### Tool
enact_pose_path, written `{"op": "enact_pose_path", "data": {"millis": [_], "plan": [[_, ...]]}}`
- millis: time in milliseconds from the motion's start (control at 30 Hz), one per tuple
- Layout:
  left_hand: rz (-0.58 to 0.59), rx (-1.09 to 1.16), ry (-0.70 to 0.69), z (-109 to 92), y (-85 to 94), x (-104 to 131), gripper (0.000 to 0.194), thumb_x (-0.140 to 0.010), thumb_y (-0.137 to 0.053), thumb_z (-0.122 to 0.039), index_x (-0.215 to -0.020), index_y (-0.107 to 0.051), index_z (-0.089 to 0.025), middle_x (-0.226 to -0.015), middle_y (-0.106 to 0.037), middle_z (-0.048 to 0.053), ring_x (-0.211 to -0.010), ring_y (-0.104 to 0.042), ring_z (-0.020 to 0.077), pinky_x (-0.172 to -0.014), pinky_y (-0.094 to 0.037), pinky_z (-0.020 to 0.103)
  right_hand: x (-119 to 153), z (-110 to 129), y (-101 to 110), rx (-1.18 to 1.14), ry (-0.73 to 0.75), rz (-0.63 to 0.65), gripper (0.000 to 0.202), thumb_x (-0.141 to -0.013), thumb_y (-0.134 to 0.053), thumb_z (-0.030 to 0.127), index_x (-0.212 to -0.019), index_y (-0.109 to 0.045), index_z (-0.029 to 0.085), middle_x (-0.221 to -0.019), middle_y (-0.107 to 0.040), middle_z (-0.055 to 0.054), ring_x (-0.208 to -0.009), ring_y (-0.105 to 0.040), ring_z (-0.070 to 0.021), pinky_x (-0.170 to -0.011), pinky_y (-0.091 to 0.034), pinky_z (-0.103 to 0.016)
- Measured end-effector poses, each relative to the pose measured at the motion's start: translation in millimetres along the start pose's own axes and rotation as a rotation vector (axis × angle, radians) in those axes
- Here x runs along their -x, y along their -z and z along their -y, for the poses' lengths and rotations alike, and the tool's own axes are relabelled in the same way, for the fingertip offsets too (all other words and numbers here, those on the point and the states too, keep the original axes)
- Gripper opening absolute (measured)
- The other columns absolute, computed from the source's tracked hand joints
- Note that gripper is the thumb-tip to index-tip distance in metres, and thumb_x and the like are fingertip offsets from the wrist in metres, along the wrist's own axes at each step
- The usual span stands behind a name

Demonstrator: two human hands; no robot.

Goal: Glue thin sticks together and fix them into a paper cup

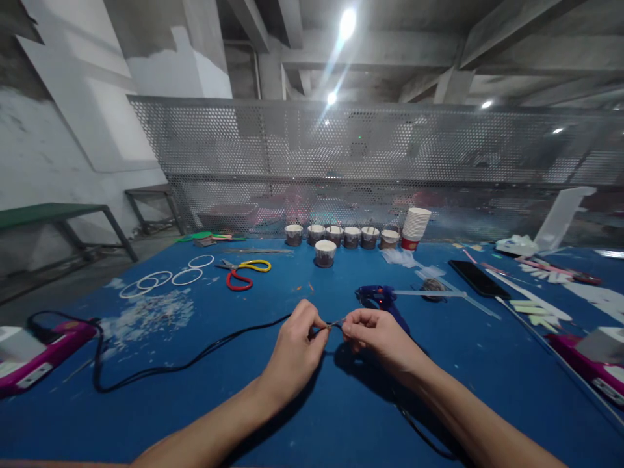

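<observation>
My left hand (296,348) and my right hand (377,337) meet near the middle of the blue table, both with closed, pinching fingertips. A thin greyish strand (336,322) spans the small gap between them; its exact kind is too small to tell. Just beyond my right hand lies a dark blue glue gun (379,294) with a small red light and a clear glue stick out of its back. Its black cord (205,354) seems to run behind my hands to the left. A ball of grey yarn (433,288) sits to the right of the glue gun.
Scissors with red and yellow handles (238,273) and white rings (187,276) lie on the left. A paper cup (324,255) stands before a row of similar cups and a cup stack (416,227). A phone (478,279) and pink power strips (46,357) flank the work area.
</observation>
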State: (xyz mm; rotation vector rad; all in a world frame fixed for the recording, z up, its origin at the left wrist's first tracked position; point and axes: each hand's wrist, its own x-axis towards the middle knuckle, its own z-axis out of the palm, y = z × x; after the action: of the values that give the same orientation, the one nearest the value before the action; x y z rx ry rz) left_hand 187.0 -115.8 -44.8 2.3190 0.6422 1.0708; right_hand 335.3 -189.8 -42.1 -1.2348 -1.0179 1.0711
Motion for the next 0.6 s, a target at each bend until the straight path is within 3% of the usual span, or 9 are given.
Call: {"op": "enact_pose_path", "data": {"millis": [167, 267, 367, 600], "plan": [[0.049, 0.026, 0.041, -4.7, 1.3, -0.5, 0.005, -0.076, -0.051, -0.016, -0.076, -0.054, -0.019, -0.075, -0.047, -0.001, -0.057, -0.044, 0.0099, -0.055, -0.038, 0.024, 0.2, -0.3, 0.6, -0.021, -0.002, 0.001, 0.022, -0.066, -0.071, 0.035, -0.062, -0.061, 0.016, -0.054, -0.053, 0.005, -0.047, -0.043, -0.0074, -0.051, -0.031, -0.023], [0.092, 0.06, 0.035, -9.0, 3.6, -1.1, 0.015, -0.08, -0.048, -0.018, -0.086, -0.062, -0.019, -0.078, -0.051, 0.001, -0.061, -0.049, 0.0109, -0.059, -0.04, 0.025, 0.4, 1.7, 0.6, -0.045, -0.006, -0.002, 0.024, -0.064, -0.072, 0.037, -0.062, -0.061, 0.016, -0.053, -0.053, 0.005, -0.047, -0.042, -0.0072, -0.05, -0.03, -0.023], [0.085, 0.077, -0.003, -9.9, 4.6, -0.9, 0.02, -0.085, -0.044, -0.02, -0.082, -0.064, -0.02, -0.077, -0.053, 0.002, -0.07, -0.052, 0.0128, -0.064, -0.04, 0.025, 0.4, 3.1, 0.5, -0.053, 0.002, 0.002, 0.025, -0.065, -0.072, 0.037, -0.062, -0.061, 0.015, -0.054, -0.054, 0.004, -0.046, -0.042, -0.0067, -0.049, -0.03, -0.023], [0.029, 0.055, -0.035, -2.6, 1.8, 0.2, 0.015, -0.083, -0.048, -0.017, -0.072, -0.059, -0.017, -0.071, -0.048, 0.0, -0.065, -0.048, 0.0117, -0.059, -0.038, 0.024, 0.4, 1.9, 1.3, -0.055, 0.012, 0.001, 0.022, -0.065, -0.071, 0.034, -0.061, -0.061, 0.015, -0.055, -0.055, 0.004, -0.046, -0.041, -0.0063, -0.049, -0.03, -0.022]]}}
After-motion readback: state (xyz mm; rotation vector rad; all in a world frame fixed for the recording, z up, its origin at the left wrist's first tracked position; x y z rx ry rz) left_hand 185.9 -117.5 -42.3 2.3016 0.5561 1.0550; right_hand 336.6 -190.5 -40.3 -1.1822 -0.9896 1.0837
